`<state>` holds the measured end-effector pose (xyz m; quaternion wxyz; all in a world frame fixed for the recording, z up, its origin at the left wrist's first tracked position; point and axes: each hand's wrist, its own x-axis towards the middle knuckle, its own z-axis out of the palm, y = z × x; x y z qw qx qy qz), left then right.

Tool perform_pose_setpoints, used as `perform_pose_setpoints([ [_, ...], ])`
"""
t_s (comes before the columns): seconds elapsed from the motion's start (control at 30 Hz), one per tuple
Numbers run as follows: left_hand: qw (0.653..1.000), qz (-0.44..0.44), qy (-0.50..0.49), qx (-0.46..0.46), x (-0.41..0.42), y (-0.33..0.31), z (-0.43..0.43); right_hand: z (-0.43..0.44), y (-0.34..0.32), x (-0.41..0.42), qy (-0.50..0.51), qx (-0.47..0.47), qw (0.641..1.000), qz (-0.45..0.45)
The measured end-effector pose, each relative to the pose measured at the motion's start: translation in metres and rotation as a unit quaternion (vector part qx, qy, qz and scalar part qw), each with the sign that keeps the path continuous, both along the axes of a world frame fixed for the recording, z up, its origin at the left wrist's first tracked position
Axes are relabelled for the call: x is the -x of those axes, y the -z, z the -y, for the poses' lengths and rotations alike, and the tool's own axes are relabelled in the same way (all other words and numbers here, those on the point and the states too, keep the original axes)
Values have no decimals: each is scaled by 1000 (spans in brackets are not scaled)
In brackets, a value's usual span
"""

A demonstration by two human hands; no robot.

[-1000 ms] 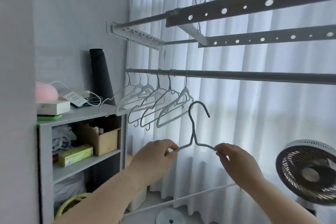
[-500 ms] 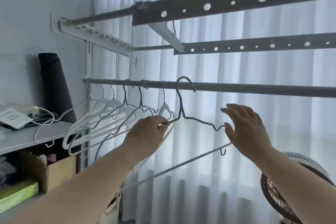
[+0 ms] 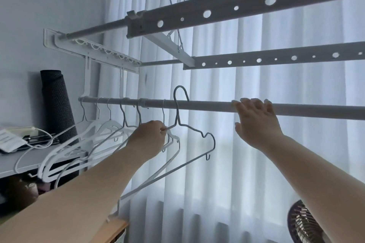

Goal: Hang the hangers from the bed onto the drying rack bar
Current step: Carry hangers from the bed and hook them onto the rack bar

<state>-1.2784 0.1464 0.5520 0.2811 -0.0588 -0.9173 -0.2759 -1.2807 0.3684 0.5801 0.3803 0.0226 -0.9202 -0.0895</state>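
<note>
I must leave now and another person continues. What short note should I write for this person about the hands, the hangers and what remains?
Left hand: pinches the grey wire hanger at its left shoulder, near the neck.
Right hand: open, fingers resting on the grey metal drying rack bar, right of that hanger.
Hook: rises above the bar and curls over it; whether it already rests there is unclear.
Done: several white and grey hangers hang at the bar's left end.
Left: settle the hook, let go, fetch any further hangers; the bed is out of view.

A fan [image 3: 304, 223] at five o'clock is cut off by the bottom edge; the left hand [image 3: 150, 136] hides one shoulder of the grey hanger [image 3: 189, 127].
</note>
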Motion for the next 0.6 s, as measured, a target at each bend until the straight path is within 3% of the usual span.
perform_pose_setpoints([
  [0.6, 999, 37, -2, -7, 22, 19, -28, -10, 8, 0, -71, -2, 997, -37],
])
